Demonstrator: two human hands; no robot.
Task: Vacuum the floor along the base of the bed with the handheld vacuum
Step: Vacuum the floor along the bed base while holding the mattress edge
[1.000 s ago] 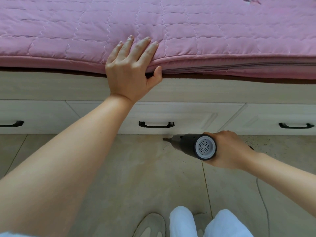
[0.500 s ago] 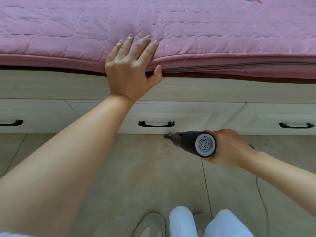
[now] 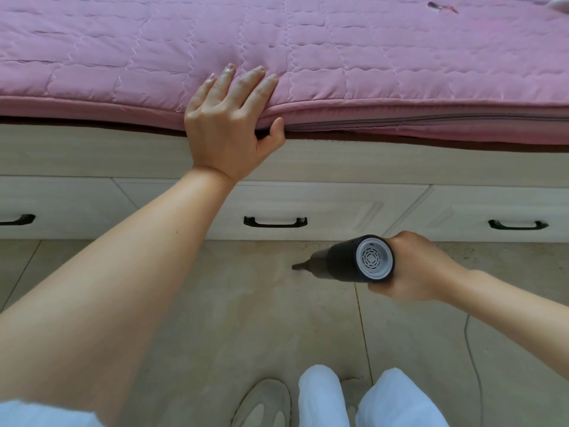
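My right hand (image 3: 414,269) grips a black handheld vacuum (image 3: 338,263) with a white vented rear cap. Its narrow nozzle points left and sits low over the beige tiled floor (image 3: 246,318), a short way in front of the white bed base (image 3: 338,161). My left hand (image 3: 228,131) rests on the edge of the pink quilted mattress (image 3: 369,57), fingers straight on top and thumb against its side. Dark specks of dirt (image 3: 455,251) lie on the floor along the base, to the right of the vacuum.
The bed base has drawers with black handles, one at centre (image 3: 275,222), one at left (image 3: 17,219) and one at right (image 3: 517,224). A thin white cord (image 3: 471,349) trails over the floor at right. My shoe (image 3: 264,402) and white trouser legs (image 3: 323,396) are at the bottom.
The vacuum's nozzle tip has swung a little toward me, away from the drawer front. My right hand has barely shifted. The left hand stays on the mattress edge.
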